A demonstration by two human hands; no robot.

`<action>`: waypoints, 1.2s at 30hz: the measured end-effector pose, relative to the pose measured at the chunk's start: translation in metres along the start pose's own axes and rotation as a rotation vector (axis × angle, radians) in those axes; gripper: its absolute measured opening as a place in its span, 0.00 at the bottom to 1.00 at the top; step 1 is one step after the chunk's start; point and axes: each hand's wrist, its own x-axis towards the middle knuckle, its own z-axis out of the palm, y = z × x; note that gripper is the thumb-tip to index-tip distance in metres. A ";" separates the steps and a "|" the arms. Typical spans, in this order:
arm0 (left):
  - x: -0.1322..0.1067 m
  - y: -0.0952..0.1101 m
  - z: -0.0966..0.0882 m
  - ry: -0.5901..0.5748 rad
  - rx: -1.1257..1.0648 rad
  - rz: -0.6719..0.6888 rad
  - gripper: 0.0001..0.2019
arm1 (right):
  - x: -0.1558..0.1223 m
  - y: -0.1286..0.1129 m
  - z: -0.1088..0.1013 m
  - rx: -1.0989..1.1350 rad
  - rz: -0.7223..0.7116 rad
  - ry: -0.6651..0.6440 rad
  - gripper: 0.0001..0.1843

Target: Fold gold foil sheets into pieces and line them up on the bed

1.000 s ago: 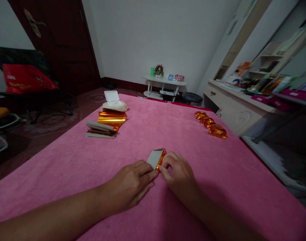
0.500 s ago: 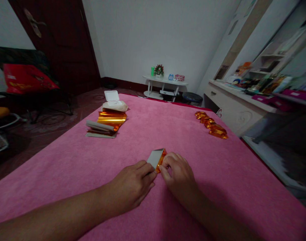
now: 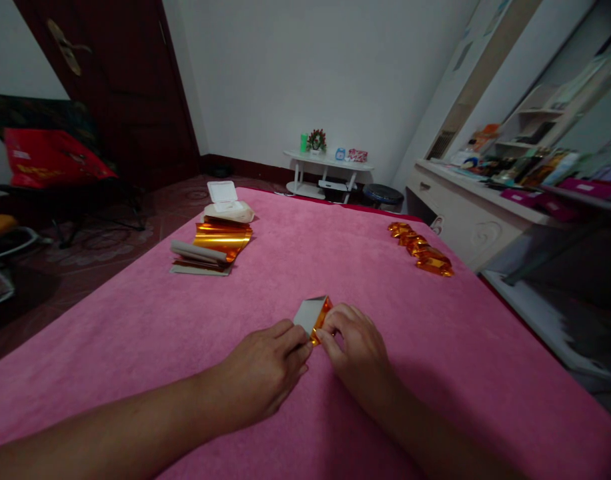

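A partly folded sheet of foil paper [image 3: 308, 316], grey on one face and shiny orange-gold on the other, lies on the pink cloth in front of me. At its near left edge, my left hand [image 3: 273, 363] pinches it with the fingers closed together. On the opposite side, my right hand [image 3: 358, 343] has thumb and forefinger closed on the orange flap. A stack of foil paper sheets [image 3: 223, 237] lies to the far left, some curled over to show grey. Several folded gold foil pieces [image 3: 420, 250] sit in a row at the far right.
Pink cloth [image 3: 315, 247] covers the table. A white-lidded wipes pack [image 3: 228, 210] lies behind the sheets. Beyond the table stand a low white table [image 3: 330, 160] and a black round stool [image 3: 383, 195]. A cluttered dresser [image 3: 460, 187] is on the right, a red bag [image 3: 55, 159] on the left.
Both hands and the foil paper between them stay almost in place. The view has shifted very slightly.
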 end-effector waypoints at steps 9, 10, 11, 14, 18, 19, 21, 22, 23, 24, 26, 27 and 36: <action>0.002 0.000 -0.001 -0.001 0.077 0.068 0.13 | 0.002 -0.003 -0.001 -0.015 0.029 0.002 0.08; 0.002 0.000 0.000 0.002 0.090 0.077 0.13 | 0.002 -0.003 -0.001 -0.010 0.028 0.004 0.08; 0.002 0.000 0.001 0.004 0.104 0.086 0.13 | 0.002 -0.003 -0.001 -0.004 0.027 0.007 0.08; 0.002 -0.001 0.002 0.008 0.131 0.104 0.13 | 0.002 -0.002 -0.001 0.020 0.023 0.017 0.08; 0.001 -0.001 0.004 0.016 0.129 0.096 0.13 | 0.002 -0.001 -0.003 0.081 0.028 0.017 0.07; 0.000 -0.001 0.004 0.017 0.128 0.095 0.13 | 0.002 -0.001 -0.003 0.092 0.032 0.017 0.06; 0.000 -0.002 0.005 0.021 0.128 0.101 0.13 | 0.003 -0.001 -0.003 0.101 0.035 0.016 0.06; -0.001 -0.002 0.005 0.022 0.130 0.104 0.13 | 0.003 -0.001 -0.003 0.099 0.037 0.016 0.06; -0.001 -0.002 0.006 0.023 0.132 0.107 0.13 | 0.003 -0.001 -0.003 0.095 0.038 0.015 0.06; -0.001 -0.002 0.006 0.027 0.136 0.110 0.13 | 0.004 -0.001 -0.003 0.089 0.038 0.014 0.06; -0.001 -0.002 0.006 0.032 0.151 0.114 0.12 | 0.004 -0.001 -0.004 0.076 0.029 0.011 0.06; 0.000 -0.002 0.006 0.034 0.164 0.118 0.12 | 0.003 -0.001 -0.004 0.071 0.017 0.015 0.06; 0.001 0.001 0.007 -0.008 0.209 0.123 0.10 | -0.036 -0.016 -0.010 -0.292 -0.232 0.021 0.09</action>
